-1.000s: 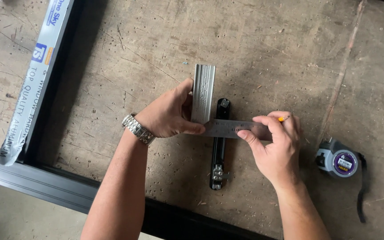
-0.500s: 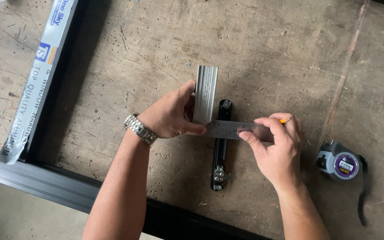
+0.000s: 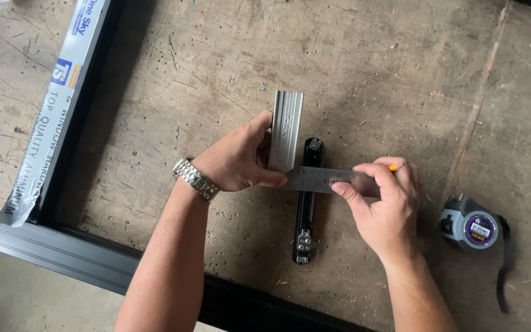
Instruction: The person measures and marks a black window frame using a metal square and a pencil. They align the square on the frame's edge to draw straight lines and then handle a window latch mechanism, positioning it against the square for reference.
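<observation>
A short ribbed silver aluminium piece (image 3: 286, 129) lies upright on the worn wooden table. My left hand (image 3: 238, 158), with a metal watch on the wrist, grips its lower end, thumb pressing on a steel ruler (image 3: 318, 179). The ruler lies crosswise over a black window handle (image 3: 306, 209). My right hand (image 3: 383, 200) holds the ruler's right end flat and also pinches a pencil (image 3: 397, 165), of which only the orange tip shows.
A grey tape measure (image 3: 471, 225) with a black strap lies at the right. A dark aluminium frame (image 3: 62, 252) runs along the left and near edges, one side wrapped in a printed protective sleeve (image 3: 53, 104).
Both hands and the ruler stay in place; only the camera view has shifted slightly.
</observation>
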